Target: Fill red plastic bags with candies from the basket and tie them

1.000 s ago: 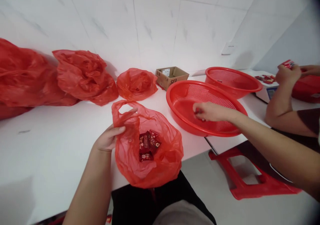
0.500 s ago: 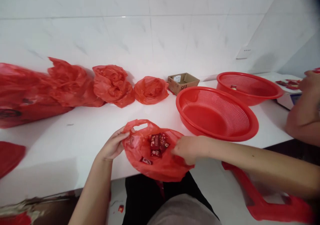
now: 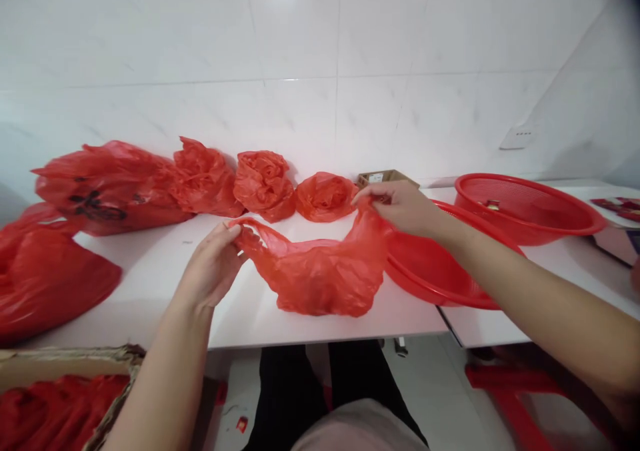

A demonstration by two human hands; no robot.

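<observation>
A red plastic bag (image 3: 325, 277) hangs stretched between my two hands at the front of the white table, its belly sagging. Dark shapes show faintly through the plastic; what lies inside is hidden by the bag's front. My left hand (image 3: 213, 264) pinches the left handle between thumb and fingers. On the other side, my right hand (image 3: 395, 204) grips the right handle, held higher than the left. Just beyond my right forearm is a red perforated basin (image 3: 425, 281), partly covered by the arm and the bag.
Several filled red bags (image 3: 263, 184) line the wall. A second red basin (image 3: 530, 211) with a small item in it stands at the right. A small cardboard box (image 3: 385, 176) sits behind my right hand. At lower left is a carton (image 3: 65, 361) with red contents.
My right hand has left the bag's inside and taken the right handle, moving up. The bag is now lifted and stretched, so the red-wrapped packets inside no longer show. The view has turned left.
</observation>
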